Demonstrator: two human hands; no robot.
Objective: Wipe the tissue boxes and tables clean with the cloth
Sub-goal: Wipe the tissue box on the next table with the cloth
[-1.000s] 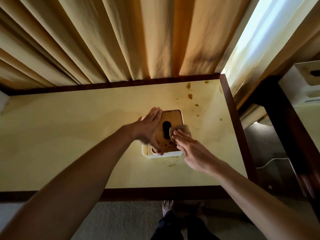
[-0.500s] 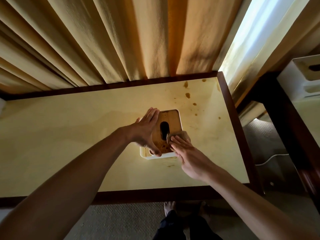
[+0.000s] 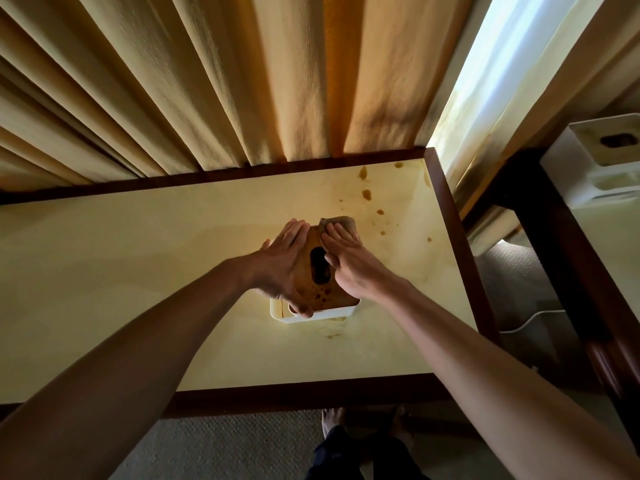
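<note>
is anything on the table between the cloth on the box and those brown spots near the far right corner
Nothing visible does. The cloth sits under the right hand at the far edge of the tissue box; from there to the brown spots the table shows only bare surface.

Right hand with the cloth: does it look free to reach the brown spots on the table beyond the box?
Probably yes. The right hand presses the cloth at the tissue box's far edge, and the spots lie just beyond on bare table, nothing between.
</note>
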